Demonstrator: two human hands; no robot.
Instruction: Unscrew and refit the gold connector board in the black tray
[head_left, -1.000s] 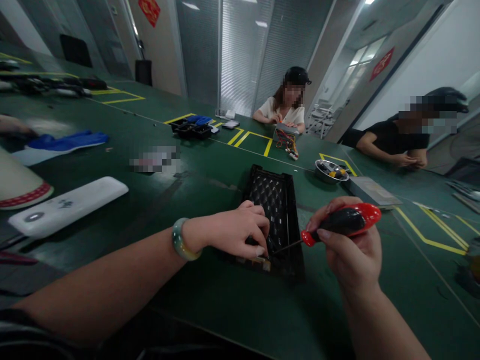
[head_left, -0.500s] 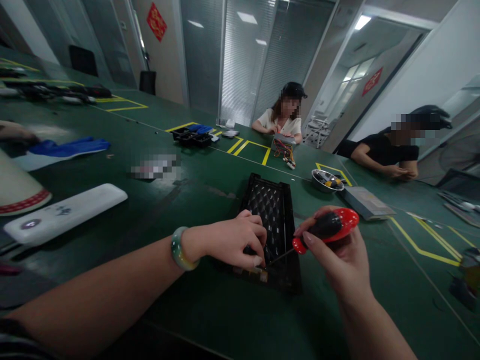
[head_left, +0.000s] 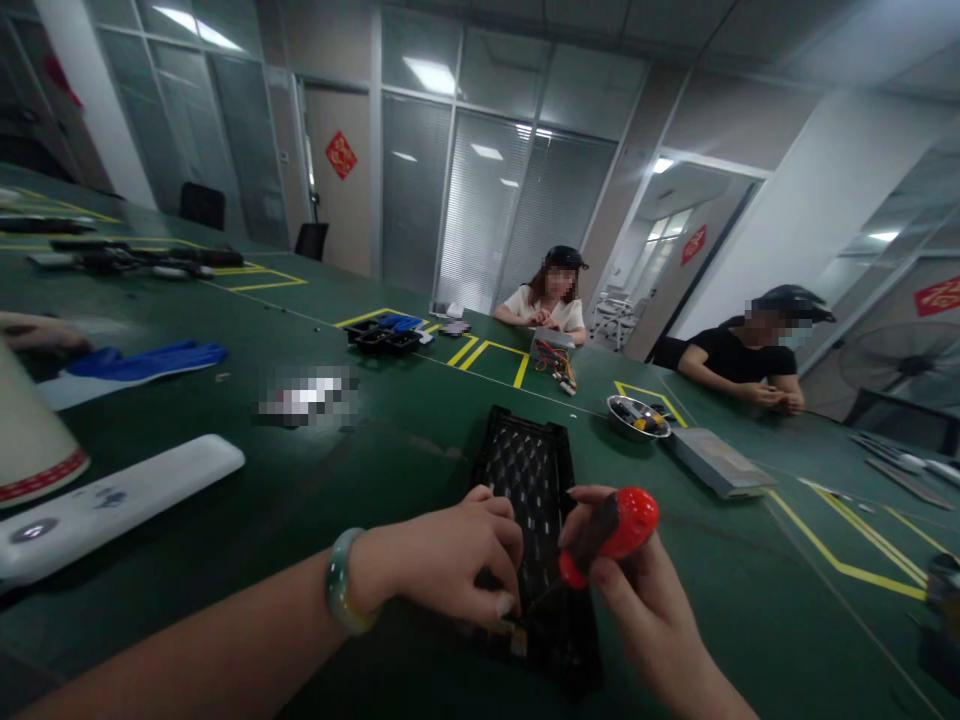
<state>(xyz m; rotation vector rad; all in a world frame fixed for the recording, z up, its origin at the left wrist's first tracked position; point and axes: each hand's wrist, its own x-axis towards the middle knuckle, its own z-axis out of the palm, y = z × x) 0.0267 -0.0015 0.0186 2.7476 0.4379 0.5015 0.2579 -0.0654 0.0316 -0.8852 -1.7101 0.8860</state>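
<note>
One black panel (head_left: 523, 466) with a diamond-patterned surface lies on the green table (head_left: 367, 465), directly in front of the person. Two hands are at it, apart from each other: the right hand (head_left: 646, 592) is wrapped around one red-and-black screwdriver (head_left: 628, 522), its thin shaft slanting toward the fingertips of the left hand (head_left: 459, 557), which bend down at the panel's near end; whether they pinch anything, I cannot tell. One bracelet (head_left: 346, 582) circles the left wrist. Beyond are one metal bowl (head_left: 624, 428), one flat grey box (head_left: 721, 463) and two seated people (head_left: 555, 302).
</note>
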